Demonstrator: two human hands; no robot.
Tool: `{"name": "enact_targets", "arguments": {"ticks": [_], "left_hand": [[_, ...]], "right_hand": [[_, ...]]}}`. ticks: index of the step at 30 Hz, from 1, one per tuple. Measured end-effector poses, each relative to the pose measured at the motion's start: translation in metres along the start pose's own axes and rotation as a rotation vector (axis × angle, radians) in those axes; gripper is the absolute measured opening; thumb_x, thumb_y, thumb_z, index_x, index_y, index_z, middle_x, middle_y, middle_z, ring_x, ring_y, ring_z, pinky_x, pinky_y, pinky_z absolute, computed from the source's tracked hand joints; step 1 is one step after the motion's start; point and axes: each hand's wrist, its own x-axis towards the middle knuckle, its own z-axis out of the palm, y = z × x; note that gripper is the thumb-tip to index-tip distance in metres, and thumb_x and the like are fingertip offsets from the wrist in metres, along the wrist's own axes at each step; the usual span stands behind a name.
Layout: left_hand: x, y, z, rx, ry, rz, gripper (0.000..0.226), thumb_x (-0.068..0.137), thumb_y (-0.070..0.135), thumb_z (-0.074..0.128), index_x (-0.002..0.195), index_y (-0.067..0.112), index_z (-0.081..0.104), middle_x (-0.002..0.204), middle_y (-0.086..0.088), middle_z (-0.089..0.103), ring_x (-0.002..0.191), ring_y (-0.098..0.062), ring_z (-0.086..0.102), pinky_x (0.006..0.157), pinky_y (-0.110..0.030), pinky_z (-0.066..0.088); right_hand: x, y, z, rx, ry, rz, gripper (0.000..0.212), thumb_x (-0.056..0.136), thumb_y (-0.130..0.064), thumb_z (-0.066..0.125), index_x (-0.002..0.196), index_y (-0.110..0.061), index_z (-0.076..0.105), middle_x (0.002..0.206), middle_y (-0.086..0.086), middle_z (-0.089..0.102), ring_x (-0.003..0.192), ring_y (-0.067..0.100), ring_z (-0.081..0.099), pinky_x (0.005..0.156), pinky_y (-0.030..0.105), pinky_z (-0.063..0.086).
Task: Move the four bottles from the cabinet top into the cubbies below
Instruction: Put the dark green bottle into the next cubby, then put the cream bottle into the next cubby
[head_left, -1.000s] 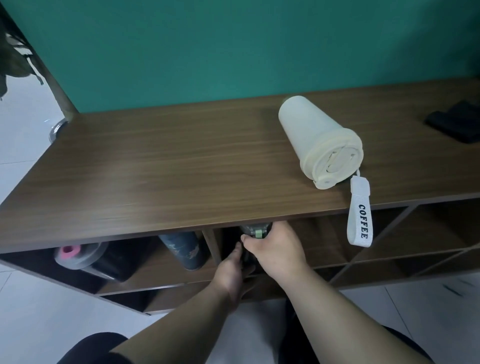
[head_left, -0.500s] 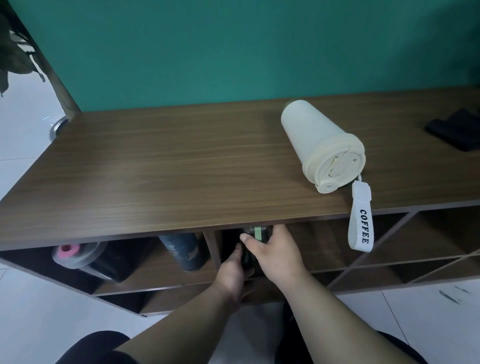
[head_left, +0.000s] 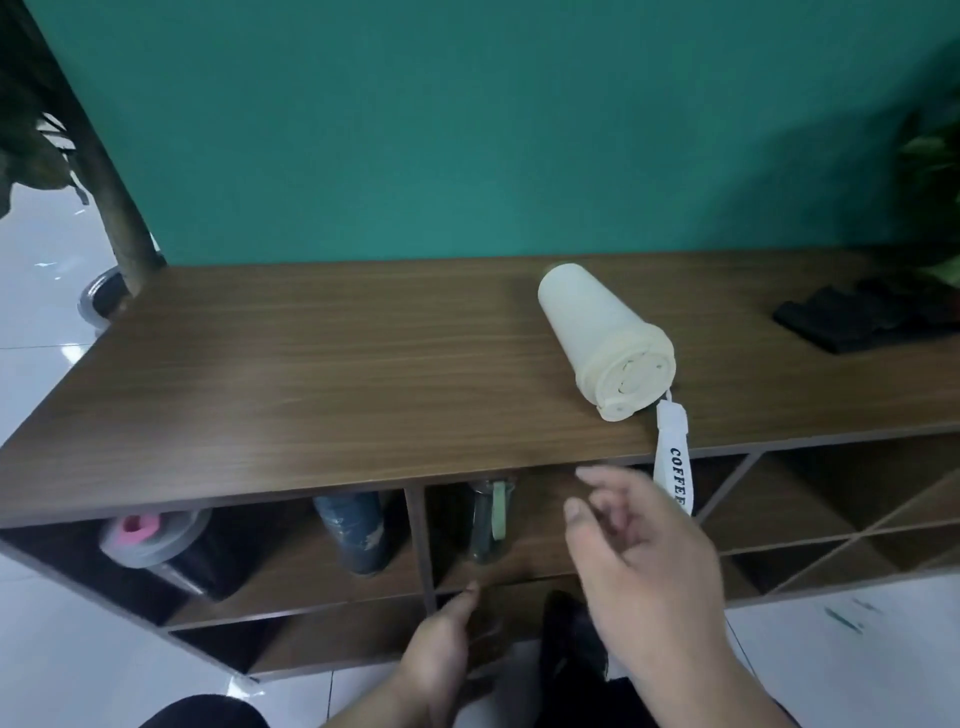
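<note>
A cream bottle (head_left: 605, 338) lies on its side on the wooden cabinet top (head_left: 322, 374), its white COFFEE strap (head_left: 674, 467) hanging over the front edge. In the cubbies below stand a bottle with a pink cap (head_left: 143, 538) at the left, a dark blue bottle (head_left: 353, 530), and a dark bottle with a pale green handle (head_left: 488, 519) in the middle cubby. My right hand (head_left: 639, 556) hovers in front of the cubbies with fingers spread, holding nothing. My left hand (head_left: 441, 654) is lower, below the middle cubby, empty.
A black cloth (head_left: 872, 319) lies on the cabinet top at the far right. Open cubbies (head_left: 810, 499) extend to the right. A plant trunk (head_left: 111, 208) in a pot stands by the cabinet's left end, against the green wall. White floor tiles lie below.
Both hands have let go of the dark bottle and pulled back out of the middle cubby; the bottle stands there alone. The view has tilted upward.
</note>
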Motion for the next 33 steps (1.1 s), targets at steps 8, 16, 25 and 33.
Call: {"name": "enact_targets", "arguments": {"ticks": [8,16,25,33], "left_hand": [[-0.047,0.01,-0.003,0.01,-0.126,0.018,0.034,0.103,0.029,0.047,0.096,0.001,0.067,0.081,-0.02,0.064,0.069,-0.029,0.058,0.063,-0.034,0.036],[-0.079,0.008,-0.018,0.007,-0.146,0.104,0.031,0.101,0.031,0.048,0.104,0.006,0.066,0.078,-0.012,0.072,0.066,-0.027,0.064,0.063,-0.031,0.039],[-0.103,0.011,0.03,-0.04,-0.302,0.287,0.038,0.096,0.054,0.045,0.127,0.036,0.058,0.128,-0.007,0.068,0.113,-0.036,0.068,0.089,-0.05,0.054],[-0.041,-0.014,0.063,-0.217,-0.421,-0.018,0.07,0.079,0.056,0.068,0.137,0.016,0.064,0.141,-0.018,0.063,0.131,-0.04,0.058,0.115,-0.053,0.039]], "right_hand": [[0.11,-0.041,-0.007,-0.382,0.098,0.159,0.125,0.062,-0.076,0.07,0.158,-0.022,0.01,0.156,0.011,0.04,0.143,0.036,0.039,0.118,0.059,0.024],[0.065,-0.05,-0.028,-0.15,0.14,0.077,0.107,0.067,-0.043,0.081,0.153,-0.029,0.02,0.141,0.005,0.045,0.119,0.029,0.056,0.091,0.042,0.052],[-0.065,-0.036,-0.116,-0.021,-0.012,0.022,0.097,0.051,-0.032,0.092,0.134,-0.049,0.043,0.125,-0.02,0.055,0.109,0.009,0.056,0.083,0.028,0.042],[-0.056,0.031,-0.05,0.209,-0.281,0.175,0.094,0.049,-0.04,0.087,0.132,-0.049,0.043,0.124,-0.035,0.057,0.108,-0.025,0.051,0.082,0.005,0.043]]}}
